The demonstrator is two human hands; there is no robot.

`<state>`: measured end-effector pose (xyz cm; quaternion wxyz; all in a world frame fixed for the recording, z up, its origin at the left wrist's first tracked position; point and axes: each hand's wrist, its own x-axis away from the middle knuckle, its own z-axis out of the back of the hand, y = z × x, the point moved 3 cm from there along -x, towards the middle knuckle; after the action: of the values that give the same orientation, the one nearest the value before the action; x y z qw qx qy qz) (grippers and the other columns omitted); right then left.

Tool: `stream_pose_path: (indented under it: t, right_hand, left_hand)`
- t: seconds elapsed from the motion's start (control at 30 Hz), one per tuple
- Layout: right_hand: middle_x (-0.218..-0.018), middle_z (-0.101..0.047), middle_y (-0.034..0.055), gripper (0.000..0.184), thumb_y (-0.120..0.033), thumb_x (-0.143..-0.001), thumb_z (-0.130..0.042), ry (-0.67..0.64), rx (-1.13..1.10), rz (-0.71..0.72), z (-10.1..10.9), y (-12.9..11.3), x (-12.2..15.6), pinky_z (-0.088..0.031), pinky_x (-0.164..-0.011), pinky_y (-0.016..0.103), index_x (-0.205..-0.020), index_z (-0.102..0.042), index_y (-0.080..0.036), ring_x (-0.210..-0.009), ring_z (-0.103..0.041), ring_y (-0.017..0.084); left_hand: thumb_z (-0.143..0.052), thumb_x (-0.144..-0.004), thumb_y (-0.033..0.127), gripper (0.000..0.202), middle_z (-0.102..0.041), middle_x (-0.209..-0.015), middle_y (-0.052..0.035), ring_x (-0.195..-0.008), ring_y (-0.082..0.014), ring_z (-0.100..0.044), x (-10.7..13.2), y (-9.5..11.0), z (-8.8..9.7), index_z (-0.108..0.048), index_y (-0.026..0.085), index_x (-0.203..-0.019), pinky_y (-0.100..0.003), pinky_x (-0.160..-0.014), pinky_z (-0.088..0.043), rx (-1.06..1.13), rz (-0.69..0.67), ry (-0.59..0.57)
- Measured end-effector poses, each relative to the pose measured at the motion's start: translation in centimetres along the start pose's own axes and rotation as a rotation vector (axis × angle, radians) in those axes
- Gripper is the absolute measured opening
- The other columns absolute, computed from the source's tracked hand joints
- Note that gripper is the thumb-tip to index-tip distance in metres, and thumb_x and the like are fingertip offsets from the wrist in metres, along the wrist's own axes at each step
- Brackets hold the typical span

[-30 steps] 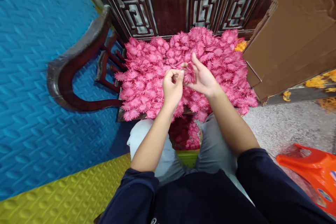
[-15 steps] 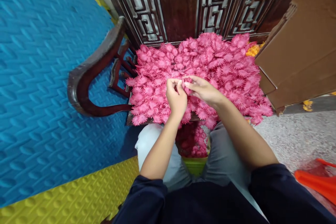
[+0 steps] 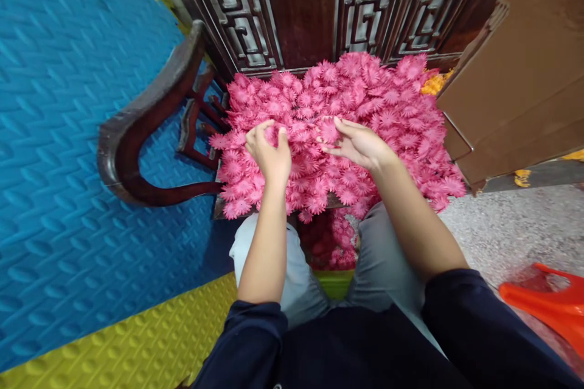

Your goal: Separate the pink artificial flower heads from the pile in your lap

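A thick spread of pink artificial flowers (image 3: 387, 115) covers the dark wooden seat in front of me. My right hand (image 3: 358, 144) has a single pink flower head (image 3: 329, 132) held at its fingertips, just above the spread. To its left, my left hand (image 3: 272, 155) hovers over other flowers with thumb and fingers curved apart; pink shows through the gap, and I see nothing gripped there. Between my knees, a green container (image 3: 336, 284) has more pink flowers (image 3: 340, 237) in it, partly in shadow.
A curved wooden armrest (image 3: 118, 146) borders the flowers on the left, a carved wooden panel (image 3: 310, 6) at the back. On the right stands a brown cardboard box (image 3: 515, 85) with yellow flowers (image 3: 433, 83) beside it. An orange plastic object (image 3: 547, 301) lies lower right; blue matting (image 3: 55, 164) covers the left.
My hands were together at one flower and have parted. The left hand moved left and its fingers spread; the right moved slightly right, keeping a flower. The view shifted a little.
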<state>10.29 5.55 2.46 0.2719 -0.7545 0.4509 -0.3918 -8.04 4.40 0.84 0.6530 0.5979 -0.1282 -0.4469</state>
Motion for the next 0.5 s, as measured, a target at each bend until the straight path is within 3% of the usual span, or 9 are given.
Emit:
stream_pose_path:
  t: [0.1,0.17,0.37,0.5]
  right_hand:
    - [-0.072,-0.063,-0.0022,0.013,-0.018,-0.091,-0.051,-0.050,-0.011,-0.020,-0.5,0.3,0.2,-0.058,-0.076,0.029,-0.081,-0.059,-0.021,-0.067,-0.058,0.008]
    - [-0.069,-0.062,-0.0022,0.017,-0.019,-0.093,-0.048,-0.090,-0.014,-0.040,-0.9,0.5,0.3,-0.056,-0.070,0.026,-0.079,-0.059,-0.020,-0.062,-0.056,0.007]
    - [-0.064,-0.060,-0.0022,0.030,-0.019,-0.097,-0.039,-0.116,-0.044,-0.047,-1.8,1.1,0.4,-0.052,-0.067,0.021,-0.071,-0.054,-0.017,-0.060,-0.055,0.007]
    - [-0.068,-0.063,-0.0005,0.025,-0.029,-0.095,-0.046,-0.131,-0.024,-0.042,-1.9,1.2,0.1,-0.052,-0.071,0.024,-0.075,-0.056,-0.018,-0.064,-0.057,0.009]
  left_hand:
    - [-0.068,-0.079,0.021,0.010,-0.062,-0.096,-0.0035,-0.096,-0.0175,-0.056,2.2,1.5,-1.4,-0.069,0.021,-0.088,-0.035,-0.094,-0.043,0.038,-0.175,-0.299]
    - [-0.067,-0.080,0.025,0.011,-0.063,-0.093,-0.0035,-0.091,-0.0173,-0.058,3.5,2.3,-2.0,-0.071,0.021,-0.090,-0.034,-0.088,-0.046,0.033,-0.258,-0.408]
    - [-0.072,-0.076,0.030,0.015,-0.063,-0.095,-0.0045,-0.096,-0.0223,-0.057,4.3,2.8,-2.0,-0.073,0.025,-0.090,-0.038,-0.090,-0.041,-0.230,-0.372,-0.307]
    - [-0.070,-0.078,0.033,0.021,-0.064,-0.093,-0.0047,-0.094,-0.0231,-0.057,4.4,2.8,-1.8,-0.073,0.027,-0.097,-0.038,-0.087,-0.039,-0.299,-0.400,-0.240]
